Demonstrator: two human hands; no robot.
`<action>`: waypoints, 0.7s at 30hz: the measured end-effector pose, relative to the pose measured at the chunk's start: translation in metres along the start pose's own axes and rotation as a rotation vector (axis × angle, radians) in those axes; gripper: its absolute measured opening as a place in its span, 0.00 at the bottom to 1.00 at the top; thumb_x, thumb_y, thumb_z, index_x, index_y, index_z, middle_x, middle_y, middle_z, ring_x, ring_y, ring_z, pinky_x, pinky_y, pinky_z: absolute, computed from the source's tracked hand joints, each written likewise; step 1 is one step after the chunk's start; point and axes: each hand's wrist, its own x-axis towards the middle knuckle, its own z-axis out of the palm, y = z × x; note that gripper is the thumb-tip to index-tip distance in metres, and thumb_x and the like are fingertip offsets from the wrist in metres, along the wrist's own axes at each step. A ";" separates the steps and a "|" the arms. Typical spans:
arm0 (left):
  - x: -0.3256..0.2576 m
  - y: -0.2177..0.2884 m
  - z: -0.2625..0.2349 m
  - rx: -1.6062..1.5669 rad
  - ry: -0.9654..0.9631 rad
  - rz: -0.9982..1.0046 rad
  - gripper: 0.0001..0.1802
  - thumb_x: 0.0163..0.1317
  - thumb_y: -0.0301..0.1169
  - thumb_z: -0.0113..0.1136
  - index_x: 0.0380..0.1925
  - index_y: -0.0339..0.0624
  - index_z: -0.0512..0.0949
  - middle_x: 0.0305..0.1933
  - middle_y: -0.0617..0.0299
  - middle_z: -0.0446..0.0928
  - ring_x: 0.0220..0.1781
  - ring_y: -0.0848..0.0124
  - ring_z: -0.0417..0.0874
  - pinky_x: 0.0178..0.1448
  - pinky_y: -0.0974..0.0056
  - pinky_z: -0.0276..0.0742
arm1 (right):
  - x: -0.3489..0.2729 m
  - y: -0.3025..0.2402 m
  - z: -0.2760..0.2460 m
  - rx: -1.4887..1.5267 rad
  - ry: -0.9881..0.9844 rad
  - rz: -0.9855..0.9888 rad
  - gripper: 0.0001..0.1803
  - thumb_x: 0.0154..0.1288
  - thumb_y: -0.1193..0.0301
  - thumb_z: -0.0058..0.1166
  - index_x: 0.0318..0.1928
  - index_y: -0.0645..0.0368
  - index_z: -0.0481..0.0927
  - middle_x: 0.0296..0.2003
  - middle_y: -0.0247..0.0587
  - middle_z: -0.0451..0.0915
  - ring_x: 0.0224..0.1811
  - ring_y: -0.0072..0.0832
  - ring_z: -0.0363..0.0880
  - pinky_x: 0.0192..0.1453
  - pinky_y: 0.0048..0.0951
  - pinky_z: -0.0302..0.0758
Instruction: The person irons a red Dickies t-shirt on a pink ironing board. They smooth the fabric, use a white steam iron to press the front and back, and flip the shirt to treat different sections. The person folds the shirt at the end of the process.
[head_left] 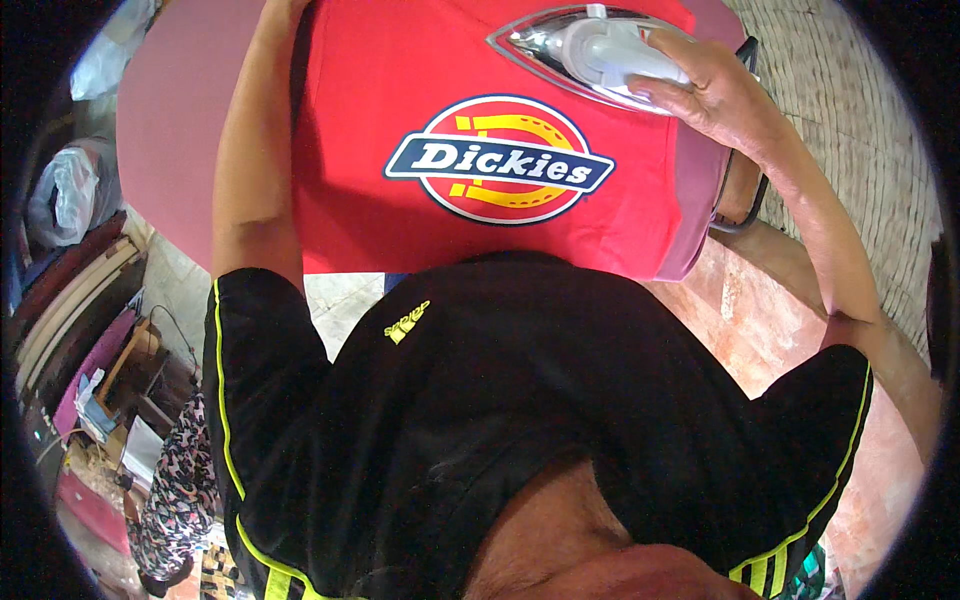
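Observation:
A red T-shirt with a large oval badge print in blue, yellow and red lies flat on a pink padded ironing board. My right hand grips the handle of a white and silver clothes iron, which rests on the shirt's upper right part. My left forearm runs up along the shirt's left edge, and my left hand is mostly cut off at the top of the view, resting at the shirt's far left edge.
My black shirt with yellow-green trim fills the lower middle. A black metal frame sticks out to the right of the board over a reddish floor. Plastic bags, boards and cluttered shelves stand at the left. A woven surface lies at the upper right.

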 end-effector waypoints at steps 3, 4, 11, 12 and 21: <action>0.000 0.002 -0.001 -0.033 0.006 -0.023 0.18 0.58 0.42 0.71 0.30 0.37 0.79 0.29 0.52 0.77 0.29 0.55 0.78 0.34 0.55 0.73 | -0.013 0.004 -0.010 -0.098 -0.122 0.112 0.27 0.65 0.65 0.65 0.58 0.66 0.73 0.39 0.54 0.84 0.40 0.43 0.87 0.47 0.32 0.79; -0.001 0.004 -0.001 -0.040 0.003 -0.045 0.18 0.58 0.42 0.71 0.30 0.37 0.79 0.29 0.52 0.77 0.29 0.56 0.78 0.34 0.56 0.73 | -0.016 0.005 -0.013 -0.072 -0.121 0.097 0.27 0.64 0.65 0.65 0.58 0.66 0.73 0.39 0.54 0.84 0.40 0.43 0.87 0.47 0.33 0.79; 0.000 0.003 0.000 -0.040 -0.013 -0.044 0.19 0.57 0.42 0.72 0.29 0.37 0.78 0.27 0.52 0.74 0.27 0.58 0.75 0.33 0.56 0.71 | -0.003 0.016 -0.005 -0.130 -0.012 -0.082 0.28 0.60 0.65 0.69 0.56 0.66 0.74 0.42 0.55 0.84 0.41 0.47 0.86 0.44 0.35 0.79; 0.000 0.002 0.000 -0.037 -0.011 -0.041 0.19 0.57 0.42 0.72 0.29 0.36 0.78 0.26 0.53 0.74 0.27 0.58 0.74 0.33 0.56 0.70 | 0.004 0.018 -0.001 -0.057 -0.023 -0.073 0.28 0.60 0.66 0.69 0.56 0.66 0.74 0.42 0.55 0.84 0.41 0.47 0.86 0.44 0.35 0.79; 0.003 0.017 -0.011 -0.038 -0.062 -0.139 0.15 0.59 0.39 0.69 0.27 0.36 0.81 0.27 0.51 0.77 0.27 0.56 0.77 0.34 0.56 0.73 | 0.005 0.006 -0.006 -0.078 -0.061 0.083 0.27 0.60 0.66 0.68 0.57 0.63 0.76 0.38 0.55 0.84 0.40 0.40 0.86 0.45 0.34 0.78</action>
